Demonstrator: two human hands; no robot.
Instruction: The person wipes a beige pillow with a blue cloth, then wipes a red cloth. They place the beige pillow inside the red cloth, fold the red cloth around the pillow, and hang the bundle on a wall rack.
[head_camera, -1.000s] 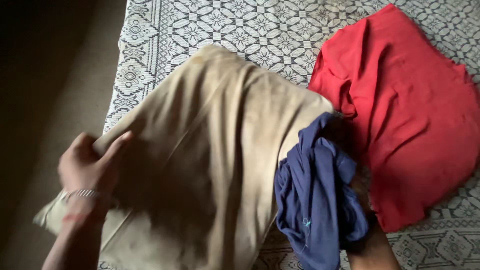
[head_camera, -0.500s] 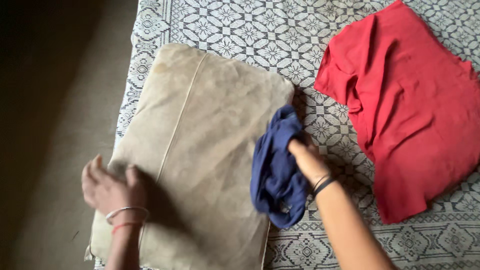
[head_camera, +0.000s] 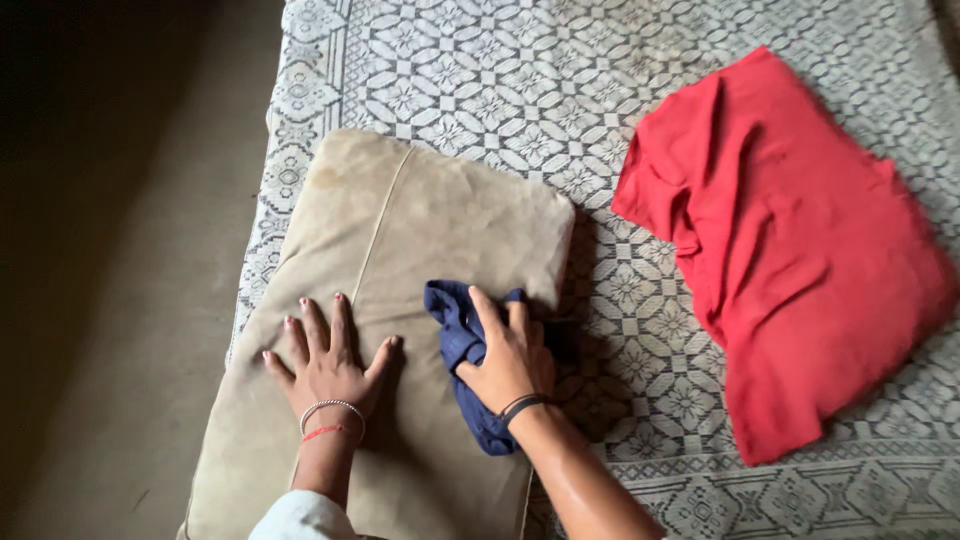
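In the head view, a tan pillow (head_camera: 400, 330), flat and faintly stained with a seam running down its left part, lies on a patterned woven bedspread (head_camera: 640, 110). The left hand (head_camera: 328, 362) rests palm-down on the pillow's lower left, fingers spread wide and holding nothing. The right hand (head_camera: 508, 358) presses a crumpled navy blue cloth (head_camera: 462, 350) against the pillow's right half, fingers curled over the bunched fabric. Well to the right of the pillow lies a rumpled red cloth (head_camera: 800, 250), apart from it, with bare bedspread between. The pillow's left edge sits close to the bedspread's border; beyond it is a dim brown floor (head_camera: 130, 300).
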